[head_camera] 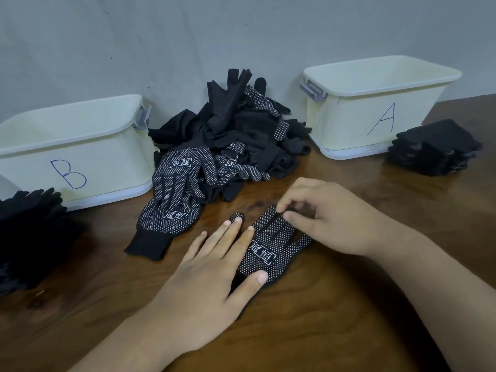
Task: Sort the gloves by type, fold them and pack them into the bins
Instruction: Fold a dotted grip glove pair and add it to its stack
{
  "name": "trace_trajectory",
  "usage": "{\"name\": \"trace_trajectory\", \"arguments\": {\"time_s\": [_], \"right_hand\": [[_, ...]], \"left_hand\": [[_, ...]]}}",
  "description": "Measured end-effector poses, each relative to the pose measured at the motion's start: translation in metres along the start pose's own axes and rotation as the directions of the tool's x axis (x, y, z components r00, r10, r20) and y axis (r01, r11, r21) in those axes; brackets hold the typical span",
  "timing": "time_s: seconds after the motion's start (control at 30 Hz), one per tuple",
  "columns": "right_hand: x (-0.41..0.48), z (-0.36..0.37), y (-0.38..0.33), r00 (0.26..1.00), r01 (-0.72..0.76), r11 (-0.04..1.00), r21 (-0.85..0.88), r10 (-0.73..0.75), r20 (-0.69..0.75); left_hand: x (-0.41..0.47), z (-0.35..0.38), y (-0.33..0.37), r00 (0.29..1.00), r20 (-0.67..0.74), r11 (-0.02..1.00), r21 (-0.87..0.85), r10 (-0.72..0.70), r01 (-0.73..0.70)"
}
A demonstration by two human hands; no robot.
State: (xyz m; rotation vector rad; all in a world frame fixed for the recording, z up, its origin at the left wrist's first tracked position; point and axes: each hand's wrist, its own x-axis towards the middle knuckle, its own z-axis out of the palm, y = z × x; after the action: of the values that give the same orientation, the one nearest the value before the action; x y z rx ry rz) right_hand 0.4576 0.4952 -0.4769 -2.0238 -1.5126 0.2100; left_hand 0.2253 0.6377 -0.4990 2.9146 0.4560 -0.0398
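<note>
A black glove with white dots (271, 248) lies flat on the wooden table in front of me. My left hand (214, 275) presses on it with straight fingers, covering its cuff side. My right hand (324, 216) pinches the tips of the glove's fingers between thumb and forefinger. Behind lies a mixed pile of black gloves (230, 132), some dotted, some plain. A cream bin marked B (75, 146) stands at the left and a cream bin marked A (375, 103) at the right.
A stack of folded dotted gloves (434, 149) sits right of bin A. A heap of plain black gloves (29, 232) lies in front of bin B at the left edge. A grey wall backs the table (335, 331).
</note>
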Motion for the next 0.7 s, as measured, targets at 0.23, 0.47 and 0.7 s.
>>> {"name": "trace_trajectory", "arguments": {"time_s": [0.23,0.47,0.7], "right_hand": [[-0.005,0.031,-0.027,0.982,0.017,0.952,-0.305,0.042,0.186],[0.0,0.018,-0.008,0.945,0.038,0.983,-0.18,0.023,0.327],[-0.001,0.033,-0.023,0.901,0.143,0.959,-0.244,-0.024,0.434]], "left_hand": [[-0.001,-0.01,-0.006,0.958,-0.286,0.957,-0.281,-0.016,-0.068],[0.005,-0.006,-0.025,0.97,-0.188,0.962,-0.197,0.155,-0.191],[0.003,-0.007,-0.013,0.967,-0.254,0.924,-0.362,0.027,-0.121]]}}
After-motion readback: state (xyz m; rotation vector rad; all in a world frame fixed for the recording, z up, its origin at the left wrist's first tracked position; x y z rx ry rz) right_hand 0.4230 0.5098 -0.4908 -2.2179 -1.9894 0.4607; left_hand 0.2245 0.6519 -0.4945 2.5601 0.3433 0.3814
